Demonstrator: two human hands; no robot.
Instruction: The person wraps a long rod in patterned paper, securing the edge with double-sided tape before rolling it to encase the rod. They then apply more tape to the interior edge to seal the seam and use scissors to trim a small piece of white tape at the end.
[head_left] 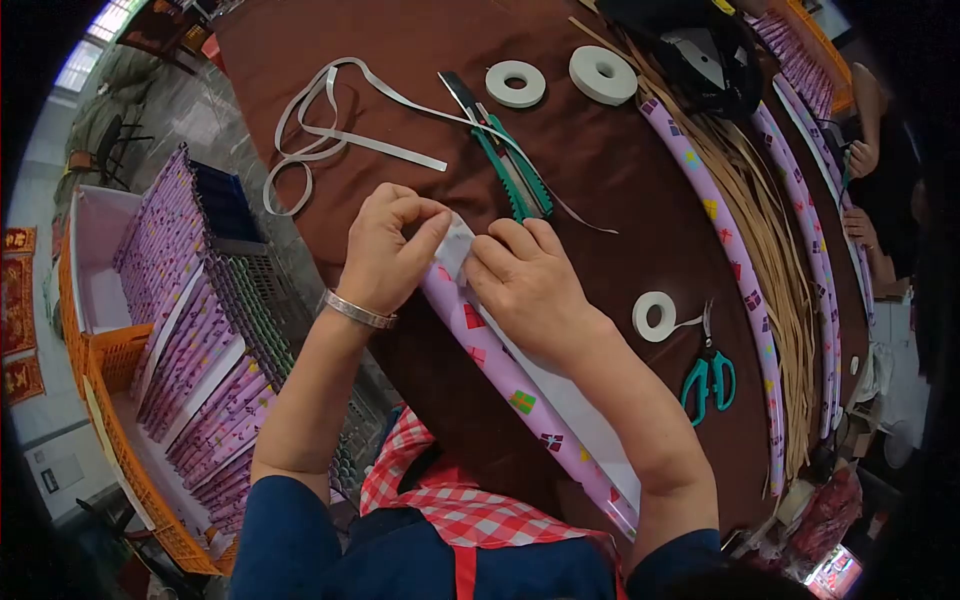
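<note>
In front of me a roll of lilac wrapping paper (pixel 475 355) with printed gift boxes lies slantwise, its white inner side showing along one edge. My left hand (pixel 388 250) pinches the paper's far end between thumb and finger. Just right of it, my right hand (pixel 525 285) has its fingers curled down on the white edge flap (pixel 455 250). Whatever sits under those fingertips is hidden. Beyond my hands are a green utility knife (pixel 515 175) with its blade out and a loose white strip (pixel 385 150) running across it.
White tape rolls (pixel 603 93) stand at the back, another (pixel 639 317) near teal scissors (pixel 702 378). More lilac rolls (pixel 735 245) and brown strips (pixel 775 290) lie to the right. Orange crates (pixel 115 350) of rolls are left. Another person's hands (pixel 860 225) work far right.
</note>
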